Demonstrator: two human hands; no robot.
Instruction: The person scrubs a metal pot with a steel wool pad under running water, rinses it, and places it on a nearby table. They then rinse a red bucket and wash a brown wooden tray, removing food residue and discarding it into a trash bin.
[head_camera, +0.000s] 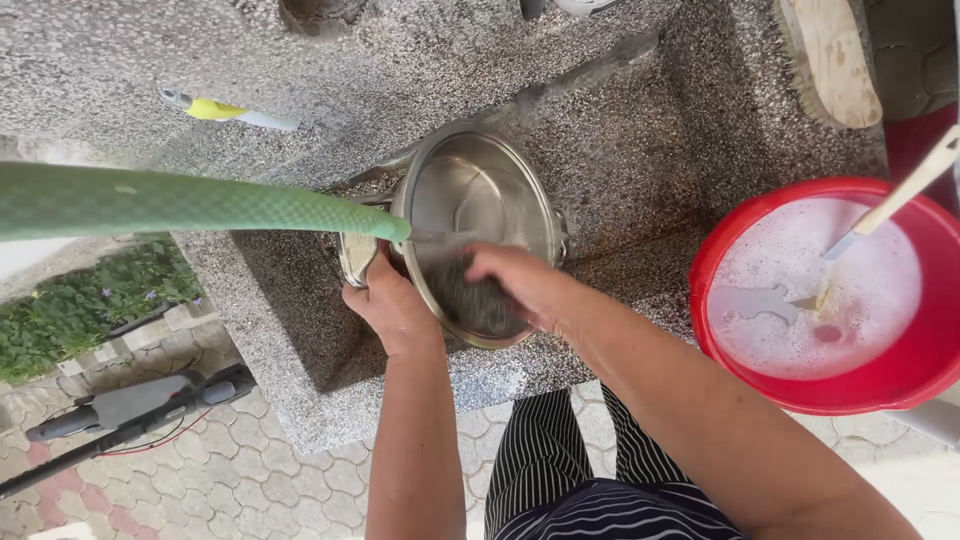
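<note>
Item: steel pot (480, 200), tilted in stone sink (640, 170), nr front edge.
Left hand (392, 305): fingers clamped on side handle.
Right hand (520, 285): fingers curled on scourer (478, 295) inside.
Handling: stiff, prob. light (wet, slippery); grip handles.

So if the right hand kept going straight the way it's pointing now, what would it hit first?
The right hand points left, into the steel pot. It would probably press against the pot's inner wall first, near the green hose end, though depth is hard to judge.
</note>
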